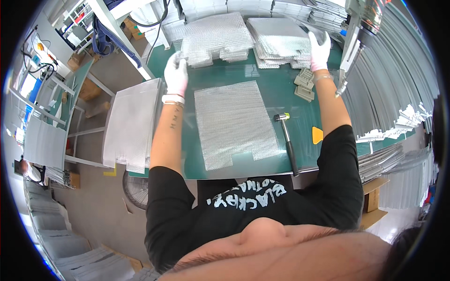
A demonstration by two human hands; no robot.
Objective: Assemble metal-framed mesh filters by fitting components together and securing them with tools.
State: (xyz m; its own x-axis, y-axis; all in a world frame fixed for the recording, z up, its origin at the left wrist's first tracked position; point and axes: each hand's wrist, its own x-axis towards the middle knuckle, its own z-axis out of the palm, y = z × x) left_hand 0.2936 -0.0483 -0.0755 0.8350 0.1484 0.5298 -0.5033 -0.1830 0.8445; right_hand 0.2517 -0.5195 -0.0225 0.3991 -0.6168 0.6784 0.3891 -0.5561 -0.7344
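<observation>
My left hand (176,76), in a white glove, is at the near left corner of a stack of translucent bubble-wrap sheets (215,37). Its fingers are bent close together, and what they hold, if anything, cannot be made out. On the other side, my gloved right hand (320,52) is raised beside the right edge of a second sheet stack (279,40), thumb and fingers apart. Between my forearms a single bubble-wrap sheet (234,124) with a notched near edge lies flat on the green tabletop (187,159).
A hammer (288,140) and a yellow scraper-like piece (317,135) lie right of the sheet. Small grey-beige parts (303,84) sit by my right wrist. A power driver (370,21) hangs at upper right, near upright panels (393,79). More sheets (131,122) are stacked at left.
</observation>
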